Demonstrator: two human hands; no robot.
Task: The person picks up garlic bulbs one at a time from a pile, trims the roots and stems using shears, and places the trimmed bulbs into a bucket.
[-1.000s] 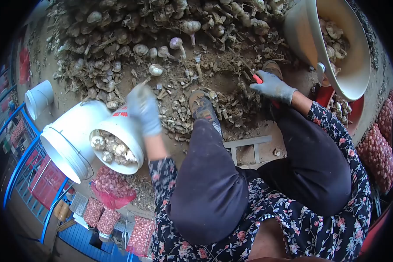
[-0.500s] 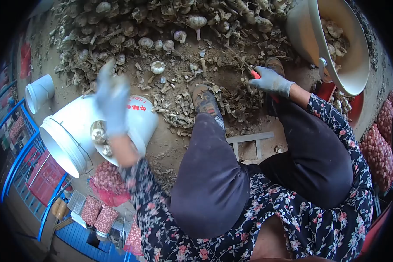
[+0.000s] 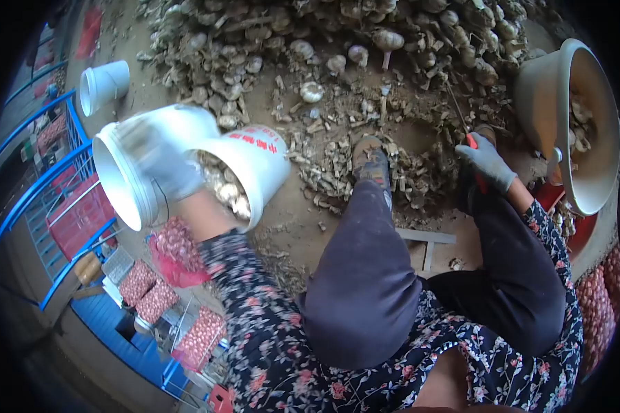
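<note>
My left hand (image 3: 169,165), gloved and smeared by motion, is over the white buckets at the left; its fingers are too blurred to read. Beside it a white bucket with red print (image 3: 265,162) lies tipped on its side, garlic bulbs (image 3: 231,189) showing in its mouth. My gloved right hand (image 3: 487,162) is closed around a red-handled tool (image 3: 472,141) near my right foot; a thin metal part points up toward the garlic pile. Trimmed stalks and husks (image 3: 410,172) cover the ground around my feet. A single bulb (image 3: 312,91) lies apart below the pile.
The large garlic pile (image 3: 275,34) spans the top. A big pale tub (image 3: 551,103) with husks inside stands at right, a red basin (image 3: 582,234) below it. Net bags of garlic (image 3: 155,303), a small white bucket (image 3: 104,87) and blue rails (image 3: 31,186) are at left.
The whole view has shifted, so the scene sits further right. My left hand has moved left from near the pile to over the buckets, uncovering the garlic-filled bucket mouth. My right hand keeps the tool.
</note>
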